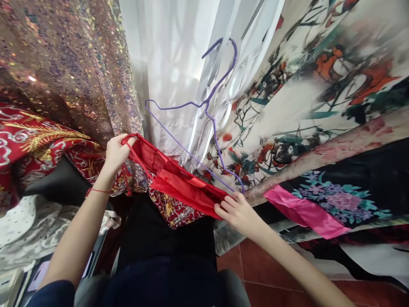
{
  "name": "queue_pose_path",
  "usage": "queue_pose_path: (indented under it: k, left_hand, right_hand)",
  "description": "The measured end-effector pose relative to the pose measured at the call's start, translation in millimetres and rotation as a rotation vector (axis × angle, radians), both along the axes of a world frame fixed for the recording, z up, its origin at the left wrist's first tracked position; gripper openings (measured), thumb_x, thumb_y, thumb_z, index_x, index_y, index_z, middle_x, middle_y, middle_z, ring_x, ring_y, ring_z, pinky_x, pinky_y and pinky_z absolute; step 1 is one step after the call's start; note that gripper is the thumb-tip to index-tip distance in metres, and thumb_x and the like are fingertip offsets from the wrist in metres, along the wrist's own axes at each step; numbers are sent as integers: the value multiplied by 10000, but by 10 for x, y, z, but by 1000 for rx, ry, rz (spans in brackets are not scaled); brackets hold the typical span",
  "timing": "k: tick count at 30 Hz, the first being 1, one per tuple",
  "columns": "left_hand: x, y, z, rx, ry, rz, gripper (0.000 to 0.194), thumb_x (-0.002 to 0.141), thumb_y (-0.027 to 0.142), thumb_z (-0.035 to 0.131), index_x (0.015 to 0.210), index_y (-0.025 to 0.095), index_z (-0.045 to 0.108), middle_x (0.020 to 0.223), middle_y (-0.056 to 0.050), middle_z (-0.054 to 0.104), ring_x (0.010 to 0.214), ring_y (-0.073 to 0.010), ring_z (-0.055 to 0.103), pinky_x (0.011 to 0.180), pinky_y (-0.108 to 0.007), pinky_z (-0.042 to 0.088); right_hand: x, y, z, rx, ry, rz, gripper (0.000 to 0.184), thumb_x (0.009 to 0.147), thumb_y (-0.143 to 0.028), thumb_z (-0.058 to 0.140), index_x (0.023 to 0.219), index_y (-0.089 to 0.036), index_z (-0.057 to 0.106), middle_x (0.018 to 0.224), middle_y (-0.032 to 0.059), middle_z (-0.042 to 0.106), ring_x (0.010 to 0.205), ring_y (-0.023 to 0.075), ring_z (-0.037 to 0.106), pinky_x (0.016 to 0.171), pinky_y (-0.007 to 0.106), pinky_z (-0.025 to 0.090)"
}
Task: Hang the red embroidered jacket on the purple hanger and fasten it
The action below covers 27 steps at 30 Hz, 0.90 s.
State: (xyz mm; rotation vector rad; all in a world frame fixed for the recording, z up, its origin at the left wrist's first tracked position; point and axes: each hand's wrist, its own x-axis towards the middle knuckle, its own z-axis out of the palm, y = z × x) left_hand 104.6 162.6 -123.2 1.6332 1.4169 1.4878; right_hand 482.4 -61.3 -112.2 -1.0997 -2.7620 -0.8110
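- Left hand [116,152] pinches one end of the red satin-lined brocade garment [174,181].
- Right hand [236,212] grips its other end, touching the thin purple wire hanger [204,104] just above.
- No readable writing.

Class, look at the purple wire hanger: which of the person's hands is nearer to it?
Right. The right hand grips the red garment right at the purple hanger's lower end, about touching it. The left hand holds the garment's other edge, well apart from the hanger.
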Motion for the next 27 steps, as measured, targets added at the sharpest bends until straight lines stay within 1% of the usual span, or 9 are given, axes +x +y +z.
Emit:
queue_pose_path:
  k: [3,6,8,10,15,18,20,23,27]
  left_hand:
    - [12,62,-102,11,100,55,254,802,330,662,630,165,573,628,37,468,651,-117,413,677,-266,356]
    - [31,98,-170,205,287,121,191,772,295,658,637,189,575,946,-60,631,985,-227,558,949,-359,423]
    - [54,122,-205,330,425,129,134,759,271,662,672,199,591,1197,-101,627,1209,-296,514,1055,-427,400]
    - [85,165,-233,364,483,121,102,761,257,658,700,204,596,1287,-105,606,1273,-312,492,1085,-446,398]
    - [158,322,-245,189,425,112,114,821,292,570,817,200,636,1053,-81,694,1004,-236,636,942,-356,481]
    - [184,366,-216,50,456,139,189,833,374,576,806,199,643,798,-42,663,769,-205,617,763,-304,472]
    - [204,357,-190,30,468,122,215,839,399,580,839,196,648,748,-33,647,723,-196,607,723,-286,455]
    - [245,293,-142,95,450,58,382,848,358,579,1176,165,619,852,-59,693,774,-201,643,743,-276,463]
    - [285,142,-53,194,545,76,721,874,302,554,1544,120,360,830,-40,662,699,-172,590,716,-256,446]
  right_hand:
    - [144,21,18,-15,45,0,178,938,-63,500,968,-141,657,761,41,658,782,192,569,782,363,383]
    - [287,19,-35,-25,53,-7,195,944,-64,488,973,-145,664,897,86,731,882,200,643,777,335,435]
    - [367,14,-89,-33,48,-13,209,936,-58,483,978,-144,669,970,112,753,908,204,681,762,314,484]
    - [437,18,-124,-51,42,-18,230,922,-42,471,973,-144,670,1054,143,757,933,208,708,735,293,526]
    - [620,83,-67,-97,60,-67,231,943,-70,459,924,-162,670,1253,176,717,1018,221,737,708,291,592]
    - [750,151,-23,-125,130,-71,255,973,-94,448,973,-192,684,1187,128,751,1005,203,743,764,305,613]
    - [838,208,-30,-150,186,-51,259,987,-105,449,1015,-202,687,1074,98,773,987,195,740,820,313,612]
    - [954,299,-82,-122,227,-16,244,989,-98,451,1022,-183,678,967,84,767,1018,212,714,867,331,591]
    - [1031,349,-71,9,144,-25,219,972,-69,477,995,-178,666,948,66,762,1013,232,667,822,346,526]
